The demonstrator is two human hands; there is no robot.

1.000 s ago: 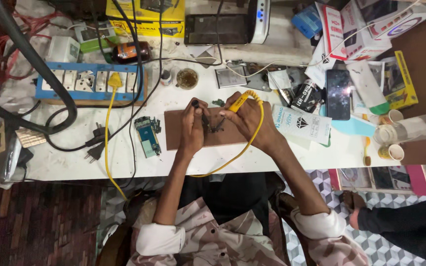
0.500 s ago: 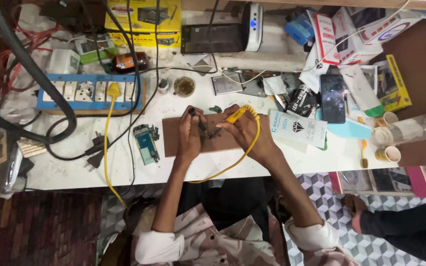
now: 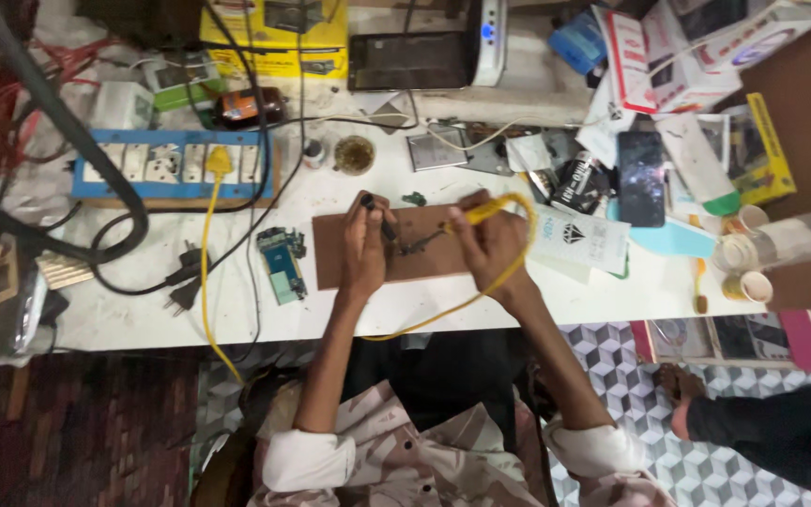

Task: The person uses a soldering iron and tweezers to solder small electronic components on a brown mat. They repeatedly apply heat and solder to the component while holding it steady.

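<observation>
Soldering iron (image 3: 477, 212) pinched in right hand (image 3: 492, 246); left hand (image 3: 365, 246) grip pins small part (image 3: 417, 246) on brown board (image 3: 429, 266). Brace wrists on counter (image 3: 237, 314), mind yellow cord (image 3: 462, 305).

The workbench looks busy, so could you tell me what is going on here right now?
A person seated at the white table works over a brown board. Their right hand holds a yellow-handled soldering iron, tip aimed at a small dark part on the board. Their left hand steadies that part. A green circuit board lies just left of the board.
</observation>
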